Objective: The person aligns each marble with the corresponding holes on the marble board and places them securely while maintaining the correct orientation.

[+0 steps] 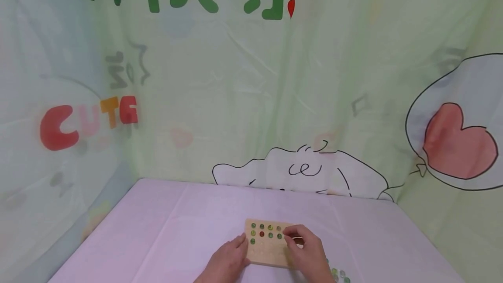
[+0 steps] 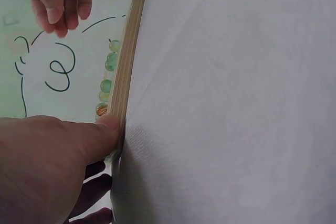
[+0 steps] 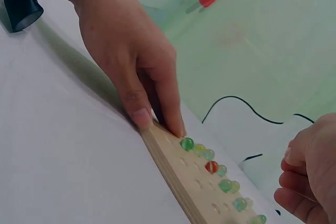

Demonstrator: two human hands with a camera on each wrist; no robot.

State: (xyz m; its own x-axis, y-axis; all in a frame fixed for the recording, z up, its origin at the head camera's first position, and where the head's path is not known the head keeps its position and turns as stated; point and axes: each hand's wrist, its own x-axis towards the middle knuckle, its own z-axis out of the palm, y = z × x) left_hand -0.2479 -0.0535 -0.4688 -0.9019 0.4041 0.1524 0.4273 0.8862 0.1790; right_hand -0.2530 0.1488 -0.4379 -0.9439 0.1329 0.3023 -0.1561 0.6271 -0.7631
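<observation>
A light wooden board [image 1: 271,250] with round pits lies on the cloth-covered table, glass marbles [image 1: 270,227] sitting in its far rows. Most are green or yellowish; one is red-brown [image 3: 211,167]. My left hand [image 1: 229,259] holds the board's left edge, thumb on the near side [image 2: 107,129] and fingers reaching round the end [image 3: 168,103]. Over the right part of the board hovers my right hand [image 1: 308,250], apart from it, thumb and index finger close together. Its fingers are bent in the right wrist view [image 3: 312,171]; whether a marble is between the tips is hidden.
Several loose marbles [image 1: 339,275] lie on the table to the right, partly behind the right forearm. Light purple cloth [image 1: 188,213] covers the table. Printed curtains [image 1: 235,99] stand behind it and at both sides. A dark strap device [image 3: 23,3] sits on the left wrist.
</observation>
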